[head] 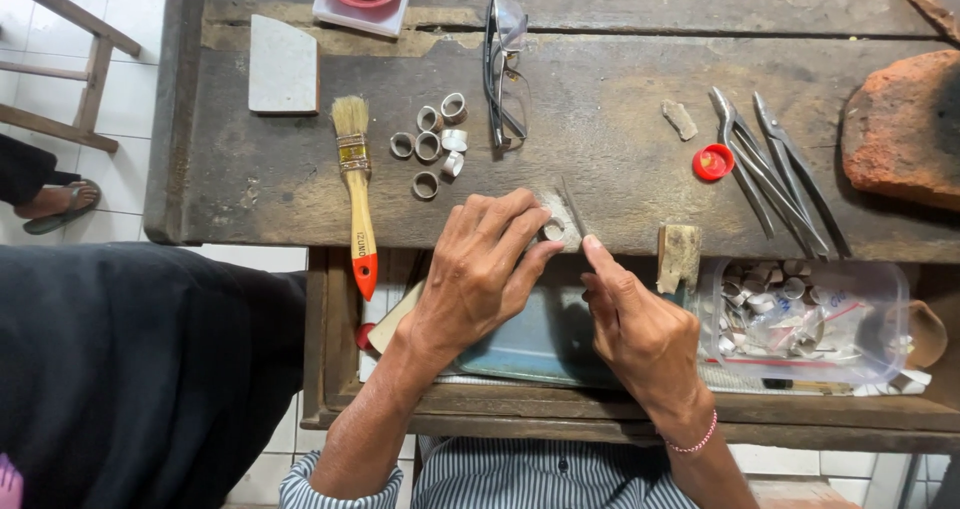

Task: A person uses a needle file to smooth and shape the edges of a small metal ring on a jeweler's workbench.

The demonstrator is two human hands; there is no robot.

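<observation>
Left hand pinches a small metal ring against the bench edge, fingers curled tight around it. Right hand grips a thin file, its tip resting on the ring. More rings lie in a cluster beside the brush; glasses behind, pliers off right.

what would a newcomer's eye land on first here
First the two hands at the bench edge: the left hand pins a small metal ring while the right hand holds a thin tool to it. Next, the loose rings beside the brush, and the pliers at right.
</observation>
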